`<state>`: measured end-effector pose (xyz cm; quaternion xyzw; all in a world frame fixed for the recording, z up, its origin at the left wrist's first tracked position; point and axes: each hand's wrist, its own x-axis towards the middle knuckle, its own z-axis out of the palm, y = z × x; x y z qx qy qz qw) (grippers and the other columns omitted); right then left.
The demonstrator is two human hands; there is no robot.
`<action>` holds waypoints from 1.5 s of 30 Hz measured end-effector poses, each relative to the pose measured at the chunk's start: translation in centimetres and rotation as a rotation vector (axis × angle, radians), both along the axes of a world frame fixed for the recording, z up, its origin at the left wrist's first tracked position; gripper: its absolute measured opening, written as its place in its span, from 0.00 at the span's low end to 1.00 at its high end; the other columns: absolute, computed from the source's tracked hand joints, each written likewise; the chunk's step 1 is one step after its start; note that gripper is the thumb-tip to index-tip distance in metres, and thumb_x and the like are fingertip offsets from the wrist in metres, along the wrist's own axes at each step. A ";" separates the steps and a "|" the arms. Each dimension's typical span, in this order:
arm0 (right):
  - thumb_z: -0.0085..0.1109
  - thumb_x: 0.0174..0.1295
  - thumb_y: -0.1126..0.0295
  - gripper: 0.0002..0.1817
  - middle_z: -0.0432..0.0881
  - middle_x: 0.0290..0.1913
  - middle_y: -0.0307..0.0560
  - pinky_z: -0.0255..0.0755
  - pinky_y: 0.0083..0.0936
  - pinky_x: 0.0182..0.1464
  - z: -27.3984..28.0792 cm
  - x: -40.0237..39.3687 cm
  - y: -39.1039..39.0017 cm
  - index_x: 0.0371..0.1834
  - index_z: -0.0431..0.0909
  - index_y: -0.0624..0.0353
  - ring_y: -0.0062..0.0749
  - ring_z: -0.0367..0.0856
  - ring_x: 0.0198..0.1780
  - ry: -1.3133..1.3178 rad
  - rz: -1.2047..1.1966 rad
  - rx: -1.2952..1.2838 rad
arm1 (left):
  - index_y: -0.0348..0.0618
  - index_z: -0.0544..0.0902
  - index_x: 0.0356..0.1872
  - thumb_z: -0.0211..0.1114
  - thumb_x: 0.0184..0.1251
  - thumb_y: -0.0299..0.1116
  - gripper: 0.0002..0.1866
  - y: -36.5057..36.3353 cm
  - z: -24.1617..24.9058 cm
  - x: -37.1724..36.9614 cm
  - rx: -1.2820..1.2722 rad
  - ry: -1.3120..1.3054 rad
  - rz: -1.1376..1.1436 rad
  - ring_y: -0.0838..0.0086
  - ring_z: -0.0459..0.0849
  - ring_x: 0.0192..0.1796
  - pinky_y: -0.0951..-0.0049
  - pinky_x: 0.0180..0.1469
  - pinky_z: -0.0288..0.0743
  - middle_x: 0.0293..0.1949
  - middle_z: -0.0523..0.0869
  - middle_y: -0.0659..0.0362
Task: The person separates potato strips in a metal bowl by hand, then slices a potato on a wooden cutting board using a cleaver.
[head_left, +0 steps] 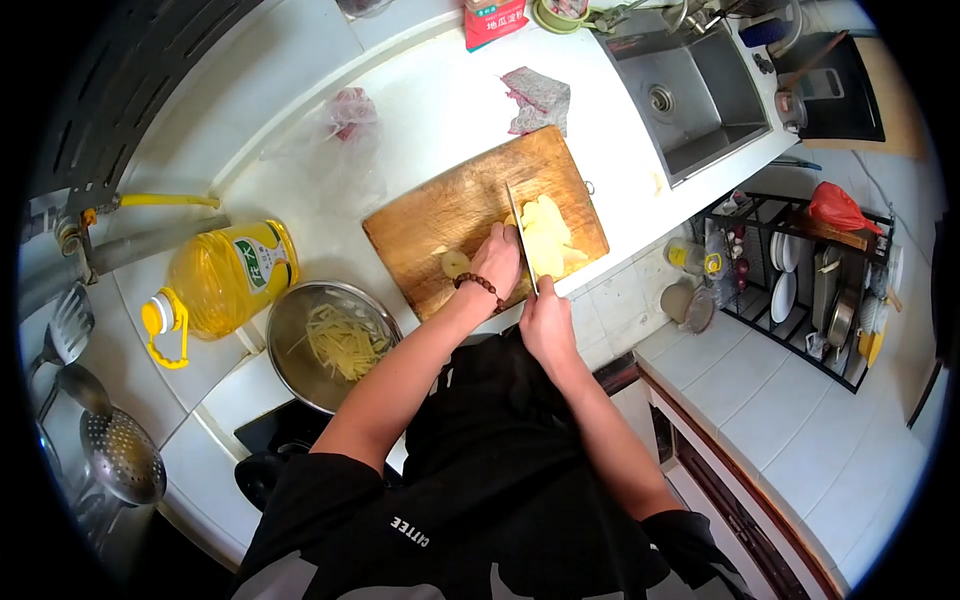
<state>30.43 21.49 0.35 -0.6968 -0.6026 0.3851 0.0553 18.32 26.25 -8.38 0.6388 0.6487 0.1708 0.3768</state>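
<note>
A wooden cutting board [415,220] lies on the white counter. My right hand [546,318] is closed round the handle of a knife [522,240], whose blade points away from me across the board. Left of the blade, my left hand [498,262], with a beaded bracelet on the wrist, rests bent over the board; a piece of potato shows at its fingertips. Right of the blade lies a pile of yellow potato slices [546,238]. A cut potato piece [455,264] sits beside my left wrist. Potato strips [345,342] lie in a metal bowl [284,352] at the left.
An oil bottle [235,275] stands beyond the bowl. A clear plastic bag [340,140], a crumpled cloth [540,98] and a red packet [494,22] are behind the board. A metal sink [690,95] is at upper right, a dish rack [800,290] at right. Utensils hang at left.
</note>
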 end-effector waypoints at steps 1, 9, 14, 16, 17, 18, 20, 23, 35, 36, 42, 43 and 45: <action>0.55 0.69 0.78 0.07 0.81 0.30 0.82 0.76 0.66 0.41 -0.5 0.0 0.5 0.44 0.70 0.72 0.80 0.84 0.38 -0.001 -0.001 0.001 | 0.28 0.77 0.49 0.65 0.67 0.23 0.12 0.0 0.3 0.0 -0.015 -0.004 0.014 0.42 0.89 0.47 0.52 0.52 0.86 0.48 0.80 0.36; 0.54 0.67 0.80 0.07 0.81 0.31 0.83 0.76 0.67 0.42 -0.1 0.2 -0.5 0.43 0.70 0.75 0.82 0.83 0.39 0.059 -0.032 0.002 | 0.28 0.77 0.51 0.65 0.69 0.25 0.14 -0.3 -0.9 -0.1 0.036 -0.069 0.024 0.38 0.87 0.48 0.47 0.51 0.83 0.47 0.79 0.35; 0.53 0.67 0.80 0.07 0.81 0.32 0.83 0.76 0.66 0.43 -2.6 0.9 0.0 0.44 0.71 0.75 0.82 0.83 0.39 0.028 -0.011 -0.003 | 0.29 0.77 0.50 0.66 0.68 0.25 0.14 -0.2 0.4 0.4 -0.011 -0.043 0.061 0.39 0.86 0.49 0.48 0.52 0.83 0.47 0.79 0.36; 0.53 0.67 0.80 0.08 0.81 0.32 0.84 0.76 0.66 0.43 -4.8 1.3 0.7 0.45 0.71 0.76 0.82 0.83 0.40 0.018 0.012 0.017 | 0.29 0.77 0.48 0.66 0.66 0.23 0.13 0.0 0.2 0.2 0.005 -0.024 0.008 0.43 0.88 0.49 0.52 0.52 0.85 0.47 0.80 0.37; 0.54 0.68 0.79 0.08 0.81 0.32 0.83 0.77 0.64 0.42 -5.6 1.4 0.7 0.45 0.71 0.75 0.80 0.83 0.40 0.049 -0.010 0.030 | 0.29 0.77 0.48 0.66 0.66 0.23 0.13 0.0 0.0 0.1 0.008 -0.022 0.004 0.43 0.88 0.49 0.52 0.52 0.85 0.47 0.80 0.37; 0.55 0.68 0.78 0.09 0.81 0.32 0.82 0.77 0.62 0.42 -5.8 1.4 1.1 0.46 0.72 0.74 0.79 0.83 0.40 0.081 -0.031 0.043 | 0.30 0.77 0.47 0.66 0.66 0.25 0.12 0.0 -0.4 0.1 0.028 -0.039 0.029 0.41 0.86 0.48 0.49 0.51 0.84 0.46 0.79 0.37; 0.55 0.69 0.77 0.09 0.82 0.32 0.81 0.77 0.62 0.42 -5.8 1.6 0.9 0.46 0.72 0.74 0.79 0.83 0.40 0.068 -0.039 0.038 | 0.33 0.75 0.45 0.67 0.66 0.26 0.12 -0.2 -1.1 0.5 0.016 -0.049 0.071 0.39 0.85 0.47 0.47 0.50 0.83 0.46 0.79 0.38; 0.56 0.69 0.76 0.08 0.82 0.32 0.81 0.78 0.61 0.42 -5.4 2.1 1.6 0.44 0.73 0.73 0.79 0.83 0.40 0.064 -0.061 0.048 | 0.34 0.75 0.46 0.66 0.67 0.26 0.11 0.0 -0.2 0.1 -0.019 -0.052 0.043 0.39 0.85 0.47 0.46 0.50 0.82 0.47 0.78 0.39; 0.56 0.70 0.75 0.10 0.83 0.31 0.80 0.77 0.66 0.46 0.1 2.1 -1.4 0.49 0.73 0.72 0.78 0.85 0.39 0.015 -0.043 0.002 | 0.33 0.77 0.54 0.63 0.69 0.24 0.14 -0.6 -0.7 -0.5 -0.004 -0.116 0.062 0.39 0.83 0.51 0.46 0.54 0.80 0.49 0.79 0.39; 0.56 0.70 0.75 0.11 0.83 0.31 0.79 0.77 0.67 0.46 0.4 2.0 -1.4 0.50 0.73 0.72 0.78 0.85 0.38 -0.003 -0.025 -0.017 | 0.33 0.77 0.54 0.63 0.69 0.24 0.14 -0.6 -0.5 -0.8 -0.002 -0.118 0.048 0.39 0.83 0.51 0.46 0.54 0.80 0.49 0.79 0.39; 0.59 0.69 0.73 0.13 0.85 0.33 0.75 0.79 0.62 0.46 4.7 3.6 -0.5 0.53 0.74 0.67 0.74 0.86 0.40 -0.095 0.068 -0.055 | 0.36 0.81 0.47 0.60 0.75 0.25 0.05 1.1 0.2 -5.7 0.260 -0.157 0.386 0.61 0.85 0.41 0.62 0.47 0.79 0.39 0.85 0.51; 0.60 0.69 0.73 0.13 0.86 0.34 0.74 0.80 0.61 0.47 5.0 4.1 -0.5 0.53 0.74 0.66 0.73 0.86 0.40 -0.121 0.131 -0.056 | 0.36 0.81 0.47 0.60 0.78 0.27 0.05 2.1 1.5 -6.4 0.275 -0.188 0.504 0.66 0.85 0.40 0.65 0.46 0.79 0.39 0.85 0.54; 0.60 0.69 0.73 0.13 0.86 0.33 0.73 0.80 0.59 0.46 5.5 4.9 -0.4 0.54 0.74 0.65 0.73 0.86 0.39 -0.094 0.135 -0.043 | 0.37 0.81 0.45 0.60 0.79 0.29 0.06 4.2 4.9 -7.1 0.307 -0.284 0.459 0.62 0.84 0.39 0.63 0.46 0.79 0.38 0.84 0.52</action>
